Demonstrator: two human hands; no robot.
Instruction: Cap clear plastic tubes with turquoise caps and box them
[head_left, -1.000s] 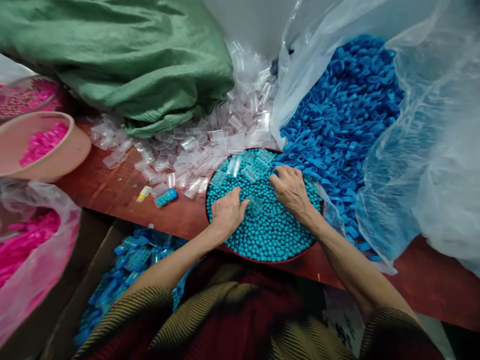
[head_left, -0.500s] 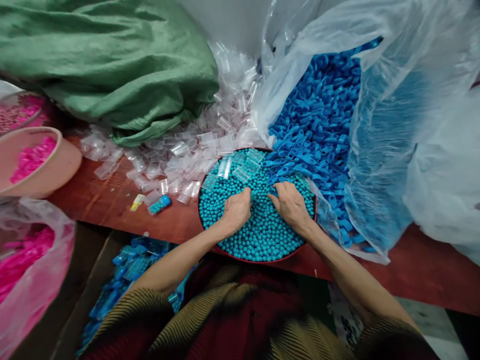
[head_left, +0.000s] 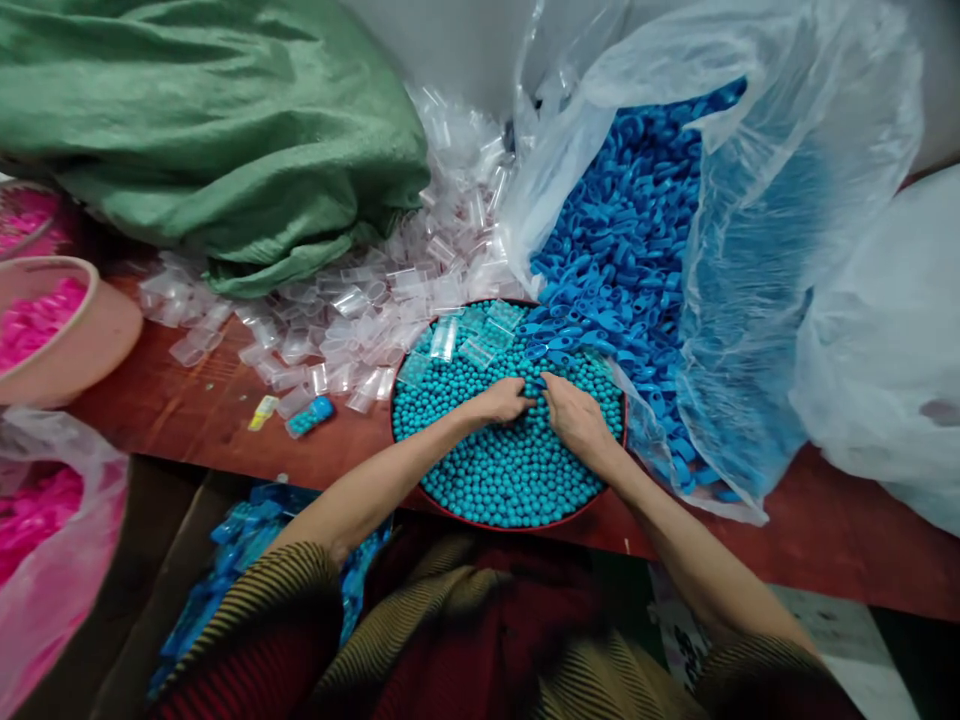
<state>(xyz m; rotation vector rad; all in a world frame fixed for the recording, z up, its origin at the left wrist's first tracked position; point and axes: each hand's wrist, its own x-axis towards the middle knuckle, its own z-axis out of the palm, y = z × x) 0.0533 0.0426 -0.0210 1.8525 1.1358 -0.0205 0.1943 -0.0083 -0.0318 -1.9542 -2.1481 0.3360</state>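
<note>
My two hands nearly meet above a round red-rimmed tub (head_left: pixel 395 425) filled with small turquoise beads (head_left: pixel 510 490). My left hand (head_left: pixel 504 402) is closed, fingers pointing right; what it holds, if anything, is hidden. Between the fingertips of my right hand (head_left: pixel 576 415) shows a bit of a small blue plastic piece (head_left: pixel 541 382). Clear plastic tubes (head_left: pixel 444 340) lie on the beads at the back of the tub. Many more blue plastic pieces (head_left: pixel 622 240) spill from a clear bag (head_left: pixel 750 300) onto the tub's back right edge.
Loose clear tubes (head_left: pixel 360 300) are heaped behind the tub, beside a green sack (head_left: pixel 300 150). A bead-filled tube with a blue end (head_left: pixel 310 416) and a yellow scrap (head_left: pixel 262 412) lie on the red table (head_left: pixel 187 400). Left is a pink bowl (head_left: pixel 105 340); blue items (head_left: pixel 225 570) sit below.
My left hand has moved right, close to my right hand, and its fingers now reach toward it. My right hand stays nearly in place. The whole view has shifted slightly.
</note>
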